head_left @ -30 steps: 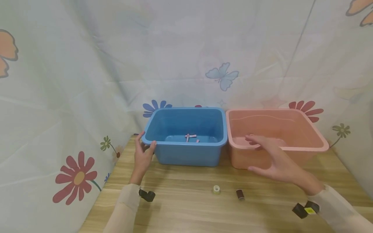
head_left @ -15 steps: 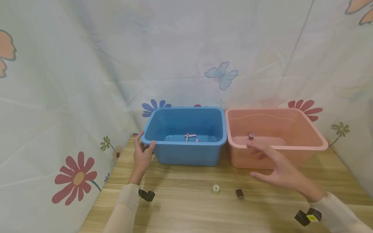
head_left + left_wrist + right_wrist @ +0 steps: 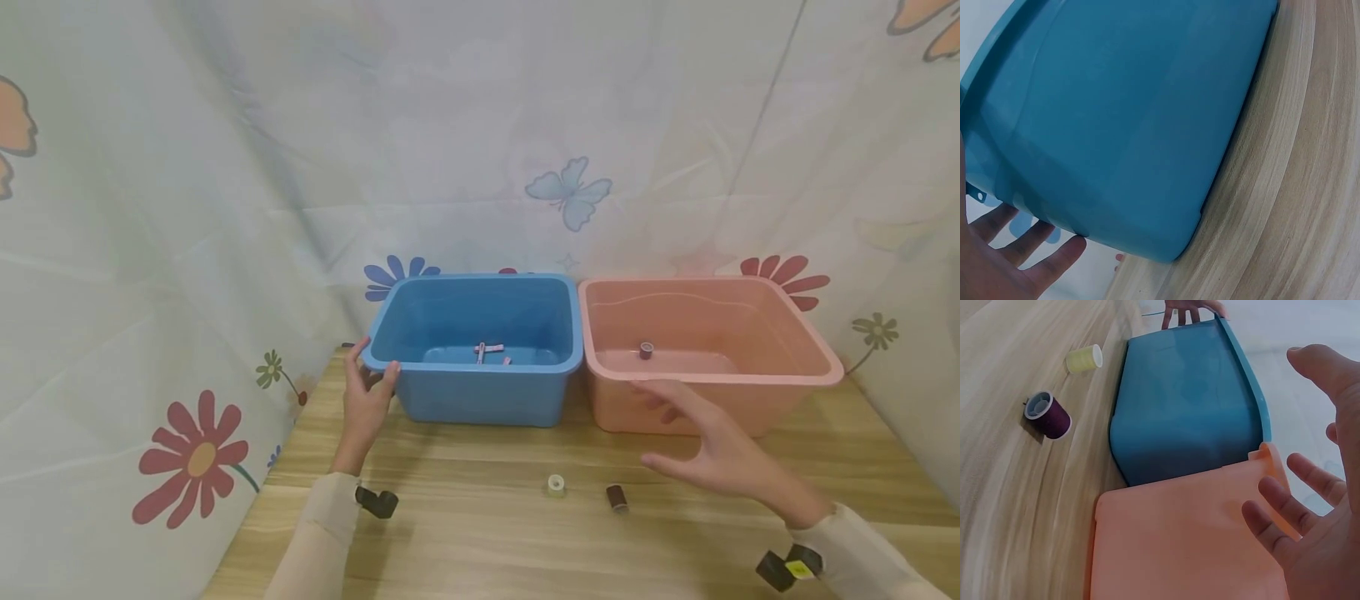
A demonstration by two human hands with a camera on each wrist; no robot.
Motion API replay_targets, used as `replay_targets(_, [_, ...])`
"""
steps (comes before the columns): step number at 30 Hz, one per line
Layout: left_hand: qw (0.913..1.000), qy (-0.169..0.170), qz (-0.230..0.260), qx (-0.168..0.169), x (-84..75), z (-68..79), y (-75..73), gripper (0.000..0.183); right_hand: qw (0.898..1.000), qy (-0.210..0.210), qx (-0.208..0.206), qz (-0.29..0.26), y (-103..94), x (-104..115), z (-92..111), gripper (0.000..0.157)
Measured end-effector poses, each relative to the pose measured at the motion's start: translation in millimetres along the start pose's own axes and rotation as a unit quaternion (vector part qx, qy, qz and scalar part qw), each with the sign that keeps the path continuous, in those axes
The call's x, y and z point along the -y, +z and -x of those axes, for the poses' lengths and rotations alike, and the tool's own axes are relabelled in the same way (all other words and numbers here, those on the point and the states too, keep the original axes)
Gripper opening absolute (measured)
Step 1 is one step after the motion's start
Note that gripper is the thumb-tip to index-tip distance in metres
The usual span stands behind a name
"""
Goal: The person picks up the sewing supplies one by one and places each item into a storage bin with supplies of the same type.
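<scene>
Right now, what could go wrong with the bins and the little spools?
The dark spool lies on its side on the table, so a bump might make it roll. The left hand holds a corner of the blue bin; a pull or push could perhaps scrape it against the pink bin beside it. The right hand is open near the pink bin's front and might knock it.

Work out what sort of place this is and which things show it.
Probably a makeshift indoor workspace, though the room beyond is out of view: a wood-grain table, a creased, flower-printed sheet hanging behind it, and a blue tub on top.
</scene>
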State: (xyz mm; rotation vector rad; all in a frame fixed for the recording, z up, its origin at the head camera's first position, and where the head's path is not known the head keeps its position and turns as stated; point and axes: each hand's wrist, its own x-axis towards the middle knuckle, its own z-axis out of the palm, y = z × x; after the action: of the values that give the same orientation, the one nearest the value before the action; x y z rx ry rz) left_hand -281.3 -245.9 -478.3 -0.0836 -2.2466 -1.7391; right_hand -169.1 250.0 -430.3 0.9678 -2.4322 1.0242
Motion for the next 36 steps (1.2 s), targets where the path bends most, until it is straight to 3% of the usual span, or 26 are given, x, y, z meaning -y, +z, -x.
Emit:
replay_targets(7, [0.9997, -0.021, 0.001, 0.013, 1.3, -2.5, -2.0, 0.077, 1.0, 0.01, 0.005, 0.003, 3.8, 0.7, 1.8, 0.096])
replay_targets(18, [1.0, 0.001, 0.001, 0.001, 1.8, 0.0, -0.1, 0.074, 0.999, 0.025, 0.018, 0.014, 10.2, -4.6, 9.0, 0.093])
replay_targets(36, [1.0, 0.0, -0.005, -0.001, 1.6, 0.5, 0.6, 0.074, 0.998, 0.032, 0.047, 0.001, 20.6, -12.7, 17.4, 0.085])
